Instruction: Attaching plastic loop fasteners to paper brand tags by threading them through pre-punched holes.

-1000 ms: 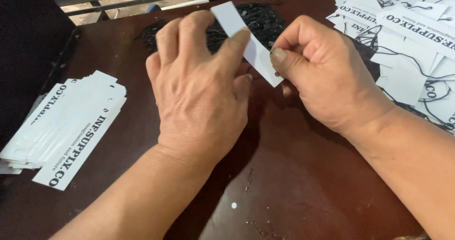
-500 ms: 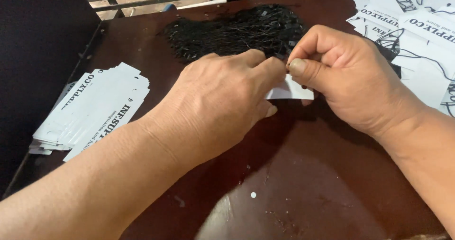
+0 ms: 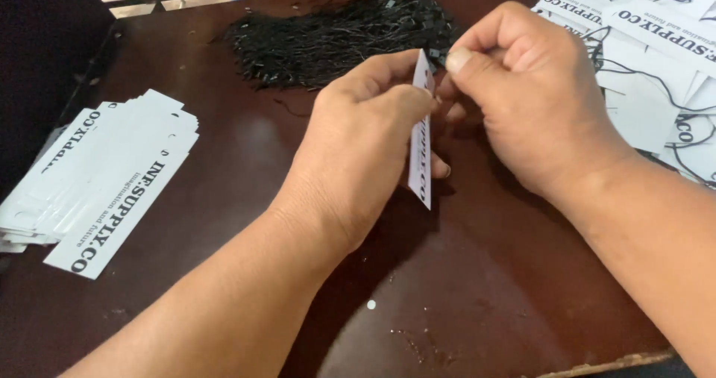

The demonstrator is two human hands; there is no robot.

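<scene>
The dark reddish-brown wooden bench (image 3: pixel 224 161) had a glossy, worn top that caught a pale reflection near the near edge. On its left side lay a fanned stack of long white paper tags with black lettering (image 3: pixel 97 176), the top tags slipping toward the middle. At the far side, near the back edge, sat a loose heap of thin black strings with small black fasteners (image 3: pixel 335 38). Along the right side spread a scattered pile of white printed tags already threaded with black strings (image 3: pixel 656 72), overlapping one another. A small white round paper dot (image 3: pixel 371 304) and fine pale crumbs lay on the bare wood near the front.
</scene>
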